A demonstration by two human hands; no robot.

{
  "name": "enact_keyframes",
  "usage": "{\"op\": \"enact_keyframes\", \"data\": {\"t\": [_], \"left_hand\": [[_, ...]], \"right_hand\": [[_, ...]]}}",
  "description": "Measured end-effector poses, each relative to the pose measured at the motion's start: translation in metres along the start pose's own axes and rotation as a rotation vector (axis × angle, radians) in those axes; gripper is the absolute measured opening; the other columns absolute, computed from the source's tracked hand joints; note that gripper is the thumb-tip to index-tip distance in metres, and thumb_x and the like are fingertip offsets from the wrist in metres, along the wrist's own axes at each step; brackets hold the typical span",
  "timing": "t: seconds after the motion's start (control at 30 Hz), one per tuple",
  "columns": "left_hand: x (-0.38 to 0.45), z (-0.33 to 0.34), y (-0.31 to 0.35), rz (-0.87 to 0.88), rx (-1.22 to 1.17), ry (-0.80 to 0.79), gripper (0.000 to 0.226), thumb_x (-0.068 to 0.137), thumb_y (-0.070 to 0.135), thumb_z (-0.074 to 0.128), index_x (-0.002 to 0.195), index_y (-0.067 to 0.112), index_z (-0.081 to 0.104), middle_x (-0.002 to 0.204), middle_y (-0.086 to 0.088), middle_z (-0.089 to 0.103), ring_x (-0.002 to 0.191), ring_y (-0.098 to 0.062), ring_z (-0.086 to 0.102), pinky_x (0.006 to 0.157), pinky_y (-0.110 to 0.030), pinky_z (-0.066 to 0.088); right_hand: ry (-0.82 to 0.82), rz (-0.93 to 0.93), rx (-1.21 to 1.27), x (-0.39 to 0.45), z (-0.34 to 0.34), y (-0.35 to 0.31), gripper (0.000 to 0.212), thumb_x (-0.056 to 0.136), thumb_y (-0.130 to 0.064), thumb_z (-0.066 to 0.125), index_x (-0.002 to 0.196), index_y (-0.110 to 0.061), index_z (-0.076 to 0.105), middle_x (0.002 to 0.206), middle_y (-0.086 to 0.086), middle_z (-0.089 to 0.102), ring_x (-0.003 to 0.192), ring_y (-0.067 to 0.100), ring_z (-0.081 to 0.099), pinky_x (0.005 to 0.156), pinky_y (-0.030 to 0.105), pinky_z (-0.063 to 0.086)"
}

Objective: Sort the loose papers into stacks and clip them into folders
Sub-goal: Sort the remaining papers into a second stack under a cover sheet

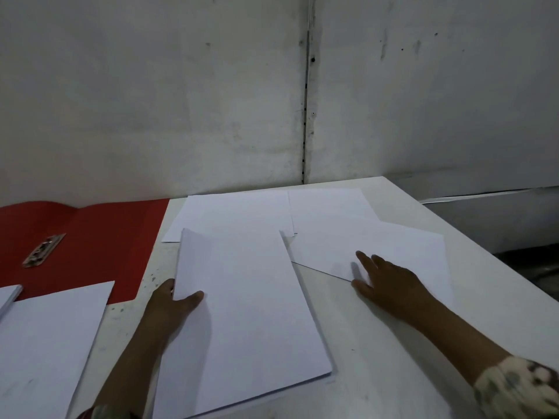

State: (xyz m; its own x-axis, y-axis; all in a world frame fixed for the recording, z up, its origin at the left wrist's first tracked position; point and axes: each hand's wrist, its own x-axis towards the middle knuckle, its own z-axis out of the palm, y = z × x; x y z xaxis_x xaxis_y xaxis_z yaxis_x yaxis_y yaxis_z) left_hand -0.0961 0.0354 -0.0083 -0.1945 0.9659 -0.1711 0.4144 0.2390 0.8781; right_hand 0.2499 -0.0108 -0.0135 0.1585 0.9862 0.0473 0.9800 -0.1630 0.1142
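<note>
A thick stack of white paper [242, 313] lies in front of me on the white table [378, 358]. My left hand [172, 306] grips its left edge, thumb on top and fingers underneath. My right hand [384, 276] lies flat, fingers spread, on a loose tilted sheet [402, 249] to the right. Two more loose sheets lie behind: one at the back middle [233, 213], one at the back right [326, 207]. An open red folder [99, 237] with a metal clip [44, 251] lies at the left.
Another white stack [51, 343] lies at the near left, overlapping the folder, with a further stack's corner [9, 296] at the left edge. A grey wall [211, 101] stands right behind the table. The table's right edge [484, 252] runs diagonally and drops off.
</note>
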Motion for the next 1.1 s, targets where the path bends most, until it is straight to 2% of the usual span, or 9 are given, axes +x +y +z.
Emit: {"op": "enact_keyframes", "data": {"t": [0.07, 0.13, 0.23, 0.3, 0.4, 0.43, 0.6, 0.87, 1.1], "left_hand": [[0.0, 0.001, -0.002, 0.002, 0.011, 0.003, 0.043, 0.081, 0.017, 0.068, 0.119, 0.003, 0.053, 0.109, -0.018, 0.061, 0.089, -0.034, 0.058, 0.078, -0.041, 0.048], [-0.001, 0.002, -0.001, -0.001, 0.02, -0.006, 0.044, 0.082, 0.018, 0.068, 0.12, 0.004, 0.053, 0.112, -0.019, 0.061, 0.09, -0.036, 0.058, 0.079, -0.043, 0.048], [-0.002, 0.003, 0.0, -0.013, 0.017, -0.01, 0.043, 0.082, 0.018, 0.068, 0.12, 0.004, 0.053, 0.109, -0.019, 0.061, 0.091, -0.037, 0.059, 0.08, -0.045, 0.05], [-0.002, 0.003, 0.001, -0.013, 0.013, -0.013, 0.041, 0.082, 0.018, 0.068, 0.119, 0.003, 0.054, 0.105, -0.017, 0.061, 0.09, -0.036, 0.059, 0.08, -0.044, 0.049], [-0.001, 0.007, 0.001, -0.005, 0.02, -0.014, 0.042, 0.083, 0.017, 0.067, 0.119, 0.002, 0.054, 0.11, -0.019, 0.061, 0.092, -0.035, 0.058, 0.08, -0.042, 0.048], [-0.001, 0.008, 0.002, -0.001, 0.025, -0.013, 0.043, 0.083, 0.016, 0.066, 0.121, 0.001, 0.053, 0.113, -0.02, 0.061, 0.093, -0.034, 0.057, 0.08, -0.04, 0.047], [-0.004, 0.012, 0.003, 0.017, 0.089, -0.003, 0.046, 0.086, 0.018, 0.062, 0.126, 0.002, 0.048, 0.123, -0.02, 0.056, 0.11, -0.035, 0.054, 0.088, -0.039, 0.043], [-0.01, 0.011, 0.01, -0.007, 0.065, 0.013, 0.053, 0.1, 0.03, 0.032, 0.143, 0.002, 0.024, 0.152, -0.017, 0.023, 0.14, -0.032, 0.023, 0.115, -0.042, 0.015], [-0.004, 0.008, 0.019, -0.009, -0.12, 0.08, 0.06, 0.096, 0.042, 0.031, 0.147, 0.013, 0.017, 0.155, -0.011, 0.019, 0.141, -0.031, 0.023, 0.116, -0.045, 0.015]], "right_hand": [[0.118, -0.041, -0.018, 0.003, 0.003, 0.004, 0.054, 0.092, -0.036, 0.045, 0.139, -0.008, 0.041, 0.104, 0.01, 0.063, 0.082, 0.025, 0.066, 0.064, 0.03, 0.051], [0.11, -0.048, -0.066, 0.006, 0.01, 0.008, 0.056, 0.056, -0.022, 0.082, 0.104, -0.001, 0.063, 0.056, 0.007, 0.058, 0.035, 0.02, 0.052, 0.031, 0.019, 0.029], [0.281, -0.113, -0.089, 0.014, 0.018, 0.017, 0.06, 0.011, -0.002, 0.086, 0.062, -0.008, 0.055, 0.035, 0.004, 0.031, 0.018, 0.015, 0.034, 0.045, 0.014, -0.008], [0.234, -0.072, -0.025, 0.007, -0.008, 0.006, 0.051, 0.023, -0.001, 0.086, 0.054, -0.014, 0.048, 0.042, -0.006, 0.007, 0.022, 0.021, 0.037, 0.046, 0.014, -0.006], [0.147, 0.014, 0.177, 0.005, -0.029, -0.023, 0.005, 0.091, -0.009, 0.046, 0.094, -0.011, 0.05, 0.073, 0.007, 0.054, 0.083, 0.033, 0.063, 0.059, 0.029, 0.036], [0.108, 0.008, 0.259, 0.005, -0.033, -0.036, 0.018, 0.097, -0.012, 0.034, 0.104, -0.009, 0.05, 0.092, 0.012, 0.06, 0.094, 0.032, 0.061, 0.067, 0.029, 0.035], [0.068, -0.114, 0.539, 0.005, -0.056, -0.107, 0.036, 0.097, -0.013, 0.031, 0.061, -0.016, 0.026, 0.069, 0.003, 0.037, 0.073, 0.024, 0.042, 0.052, 0.028, 0.027], [-0.141, -0.154, 0.828, 0.018, -0.057, -0.184, 0.043, 0.09, -0.012, 0.043, 0.052, -0.012, 0.023, 0.053, 0.003, 0.029, 0.046, 0.015, 0.027, 0.042, 0.024, 0.02], [-0.362, -0.079, 1.132, 0.009, -0.056, -0.214, 0.042, 0.093, -0.028, 0.045, 0.061, -0.003, 0.052, 0.066, 0.015, 0.061, 0.056, 0.027, 0.059, 0.057, 0.026, 0.048]]}}
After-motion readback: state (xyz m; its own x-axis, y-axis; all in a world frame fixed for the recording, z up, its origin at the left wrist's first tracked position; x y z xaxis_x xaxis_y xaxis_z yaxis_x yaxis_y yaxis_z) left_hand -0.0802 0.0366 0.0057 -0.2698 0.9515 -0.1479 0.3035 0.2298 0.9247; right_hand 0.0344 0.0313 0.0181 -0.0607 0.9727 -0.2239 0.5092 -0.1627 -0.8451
